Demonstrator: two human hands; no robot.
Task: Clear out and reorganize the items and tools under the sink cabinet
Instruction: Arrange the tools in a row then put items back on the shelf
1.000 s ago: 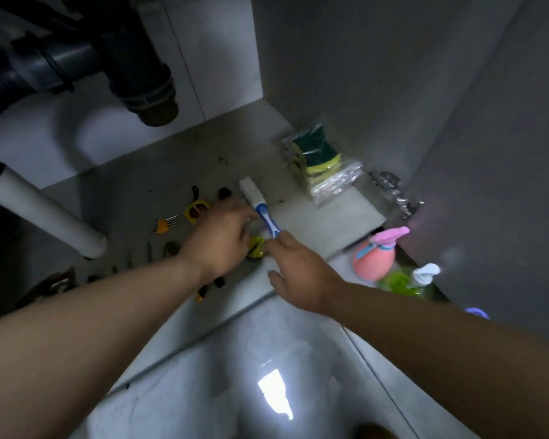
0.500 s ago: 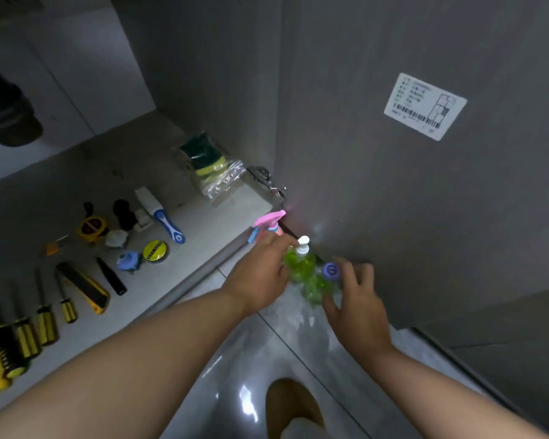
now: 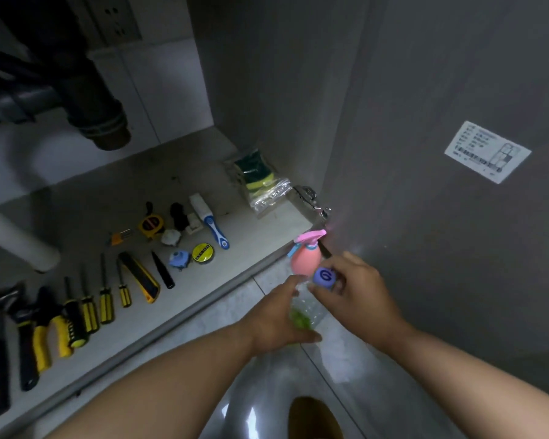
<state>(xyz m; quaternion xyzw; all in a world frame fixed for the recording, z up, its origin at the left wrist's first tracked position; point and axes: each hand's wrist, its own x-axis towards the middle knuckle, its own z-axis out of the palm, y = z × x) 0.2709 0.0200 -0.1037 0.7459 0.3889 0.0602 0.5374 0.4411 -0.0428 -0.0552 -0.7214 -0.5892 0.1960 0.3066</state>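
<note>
Low on the tiled floor in front of the cabinet, my left hand [image 3: 276,321] grips a clear bottle holding green liquid [image 3: 305,315]. My right hand [image 3: 358,289] pinches a purple cap [image 3: 324,275] just above that bottle; I cannot tell whether the cap belongs to it. A pink spray bottle [image 3: 306,259] stands upright right behind both hands, at the cabinet's front edge. On the cabinet floor [image 3: 251,236] lie rows of tools: yellow-handled screwdrivers [image 3: 105,299], a utility knife [image 3: 140,277], a tape measure [image 3: 151,224], a yellow tape roll [image 3: 202,252] and a blue-and-white brush [image 3: 211,223].
A bagged pack of sponges [image 3: 260,182] sits at the cabinet's back right. Dark drain pipes [image 3: 95,115] hang over the left side, with a white pipe [image 3: 16,239] below. The open grey door [image 3: 441,217] with a label stands right of my hands. Hammer and pliers [image 3: 29,331] lie far left.
The view swung back left toward the cabinet. My left hand now grips the green-liquid bottle and my right hand has closed on the purple cap. The white pump is out of sight.
</note>
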